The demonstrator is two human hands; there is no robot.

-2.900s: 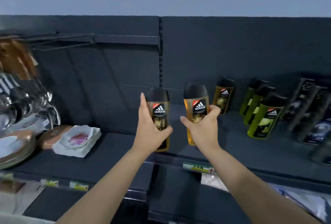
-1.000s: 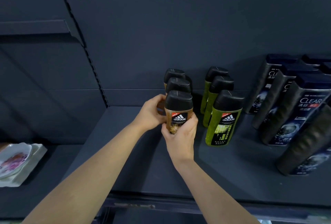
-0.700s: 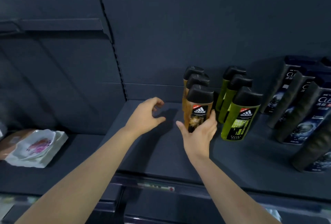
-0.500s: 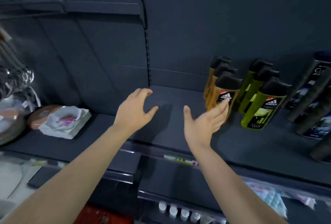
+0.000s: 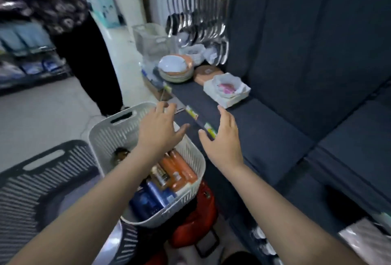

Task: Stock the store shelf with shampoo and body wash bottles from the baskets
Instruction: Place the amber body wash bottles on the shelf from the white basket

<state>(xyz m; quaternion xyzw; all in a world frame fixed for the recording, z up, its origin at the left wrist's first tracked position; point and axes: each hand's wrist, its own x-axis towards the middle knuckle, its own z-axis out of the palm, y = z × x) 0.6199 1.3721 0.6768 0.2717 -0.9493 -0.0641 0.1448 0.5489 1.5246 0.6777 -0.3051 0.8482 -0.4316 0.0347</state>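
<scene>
White basket (image 5: 110, 137) holds the orange bottles (image 5: 179, 169), lying flat inside. Left hand (image 5: 157, 131) above it and right hand (image 5: 224, 139) beside its rim are spread, empty; best to reach down and grip one bottle each.

Shop aisle, dark display shelf (image 5: 264, 129) with price tags (image 5: 210, 130), stacked plates (image 5: 175, 70), hanging ladles (image 5: 198, 25), white basket (image 5: 110, 133) of bottles (image 5: 177, 171)

Both empty hands, left (image 5: 157, 129) and right (image 5: 222, 137), spread above white basket (image 5: 105, 135) of bottles (image 5: 177, 169)
</scene>
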